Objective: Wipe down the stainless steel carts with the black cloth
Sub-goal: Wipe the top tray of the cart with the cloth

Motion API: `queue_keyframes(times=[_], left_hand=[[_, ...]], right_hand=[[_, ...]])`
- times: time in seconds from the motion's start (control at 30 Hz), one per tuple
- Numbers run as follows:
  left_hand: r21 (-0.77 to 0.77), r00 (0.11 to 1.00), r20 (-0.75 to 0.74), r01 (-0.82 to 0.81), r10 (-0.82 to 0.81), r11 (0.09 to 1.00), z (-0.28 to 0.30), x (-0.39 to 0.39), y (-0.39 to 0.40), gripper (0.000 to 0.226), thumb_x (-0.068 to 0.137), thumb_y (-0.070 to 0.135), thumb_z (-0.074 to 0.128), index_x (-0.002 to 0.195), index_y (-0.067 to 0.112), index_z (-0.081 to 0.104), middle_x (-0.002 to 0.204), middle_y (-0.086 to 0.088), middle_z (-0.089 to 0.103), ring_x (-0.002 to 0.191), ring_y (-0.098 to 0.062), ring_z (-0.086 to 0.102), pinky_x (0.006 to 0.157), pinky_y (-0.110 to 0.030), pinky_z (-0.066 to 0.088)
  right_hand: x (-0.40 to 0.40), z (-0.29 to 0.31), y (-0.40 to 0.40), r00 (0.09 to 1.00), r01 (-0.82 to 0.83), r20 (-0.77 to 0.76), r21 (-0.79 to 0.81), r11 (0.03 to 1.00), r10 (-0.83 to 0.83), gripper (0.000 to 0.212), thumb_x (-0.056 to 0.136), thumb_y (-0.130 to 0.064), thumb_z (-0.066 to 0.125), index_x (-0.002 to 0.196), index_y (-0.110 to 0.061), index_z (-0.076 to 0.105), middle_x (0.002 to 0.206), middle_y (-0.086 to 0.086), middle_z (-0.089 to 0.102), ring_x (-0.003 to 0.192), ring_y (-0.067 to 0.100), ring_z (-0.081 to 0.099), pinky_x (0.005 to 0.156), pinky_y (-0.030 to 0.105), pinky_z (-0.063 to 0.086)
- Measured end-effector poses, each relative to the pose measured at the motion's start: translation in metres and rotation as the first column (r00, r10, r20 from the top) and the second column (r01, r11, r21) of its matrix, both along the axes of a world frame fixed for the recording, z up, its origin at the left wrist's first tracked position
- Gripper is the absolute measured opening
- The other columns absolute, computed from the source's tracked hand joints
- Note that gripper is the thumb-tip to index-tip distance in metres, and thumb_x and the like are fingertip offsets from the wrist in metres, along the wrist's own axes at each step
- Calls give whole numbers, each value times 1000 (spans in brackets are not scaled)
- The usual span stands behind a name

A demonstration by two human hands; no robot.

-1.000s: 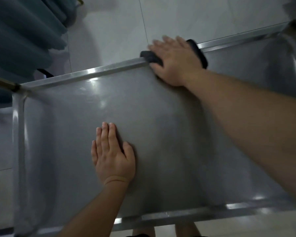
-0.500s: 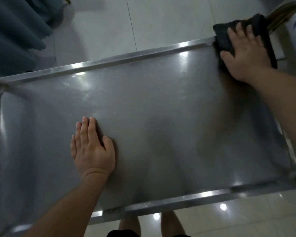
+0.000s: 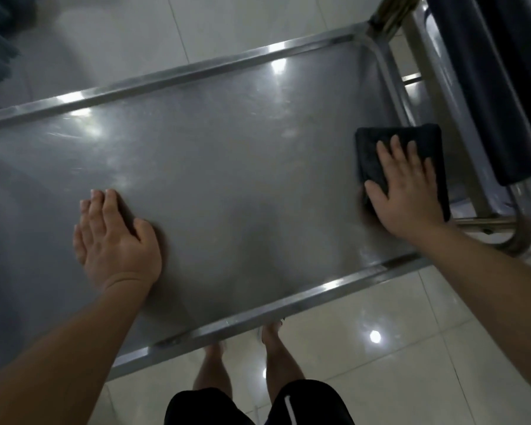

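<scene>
Flat right hand [image 3: 406, 191] presses the black cloth [image 3: 380, 154] at the cart [image 3: 227, 167] top's right end; flat left hand [image 3: 114, 240] braces; most looks unwiped.

No legible text or labels anywhere.

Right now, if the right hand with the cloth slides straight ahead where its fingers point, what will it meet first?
Probably the cart's raised far rim. The right hand presses the black cloth flat; its fingers point up the bare steel top, close beside the right-end rim.
</scene>
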State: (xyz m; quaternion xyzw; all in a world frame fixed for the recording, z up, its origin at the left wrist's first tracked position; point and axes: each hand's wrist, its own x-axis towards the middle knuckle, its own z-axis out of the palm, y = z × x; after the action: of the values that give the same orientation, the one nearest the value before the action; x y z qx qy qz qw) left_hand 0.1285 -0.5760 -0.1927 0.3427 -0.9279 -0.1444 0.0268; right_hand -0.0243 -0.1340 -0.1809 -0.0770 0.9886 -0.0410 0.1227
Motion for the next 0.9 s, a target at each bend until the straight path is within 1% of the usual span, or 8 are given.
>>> queue_keyframes(times=[0.17,0.27,0.37,0.47,0.57,0.7,0.8,0.9], left_hand=[[-1,1000,-15,0,0,1000,-5,2,-2,70,96,42,39,162,23,29,174,-3,23,161,-20,13,131,-45,7],[-2,1000,-19,-3,3,1000,-6,3,-2,69,97,41,40,163,22,29,174,-3,22,161,-20,12,131,-45,6],[6,1000,-10,0,0,1000,-5,2,-1,70,98,41,40,163,21,28,174,-3,21,162,-21,11,131,-45,5],[7,1000,-1,2,-2,1000,-6,2,-2,70,98,42,38,164,21,27,175,-3,20,162,-20,10,131,-45,4],[8,1000,0,6,-6,1000,-6,2,-3,72,97,43,37,164,21,26,175,-3,19,162,-20,10,131,-45,4],[10,1000,14,21,-21,1000,-7,2,-5,72,97,44,36,165,21,25,175,-4,19,162,-21,10,131,-44,3],[15,999,22,25,-25,1000,-7,2,-7,74,96,46,33,165,22,24,175,-3,18,162,-20,9,131,-42,1],[21,999,25,33,-34,999,-8,2,-9,74,96,48,31,165,23,23,176,-1,17,162,-19,7,131,-41,0]], right_hand=[[70,3,40,997,-33,66,6,999,32,73,100,-56,26,165,-36,0,174,-6,-4,160,19,-6,128,53,5],[103,3,28,998,50,41,13,999,-51,74,100,-54,29,166,-27,8,174,2,4,160,27,2,127,56,12],[133,4,-23,993,121,-7,0,993,-121,77,99,-54,34,165,-20,18,172,8,16,159,32,10,126,57,17],[173,0,-96,1000,6,-22,-68,998,-8,82,93,-55,44,165,-23,22,172,5,19,159,31,12,125,55,17],[212,-6,-166,990,-141,-12,-167,976,141,86,90,-55,51,165,-23,23,173,1,16,160,28,6,126,54,13],[243,-6,-245,923,-362,14,-300,883,384,79,94,-51,51,163,-21,28,173,-1,14,160,26,2,126,56,15],[248,-7,-268,871,-459,39,-296,838,491,75,97,-51,45,163,-19,28,174,-2,10,160,24,-6,126,54,13],[236,-7,-250,848,-504,5,-301,809,530,73,96,-51,47,162,-23,31,172,-4,16,160,21,-1,127,52,12]])
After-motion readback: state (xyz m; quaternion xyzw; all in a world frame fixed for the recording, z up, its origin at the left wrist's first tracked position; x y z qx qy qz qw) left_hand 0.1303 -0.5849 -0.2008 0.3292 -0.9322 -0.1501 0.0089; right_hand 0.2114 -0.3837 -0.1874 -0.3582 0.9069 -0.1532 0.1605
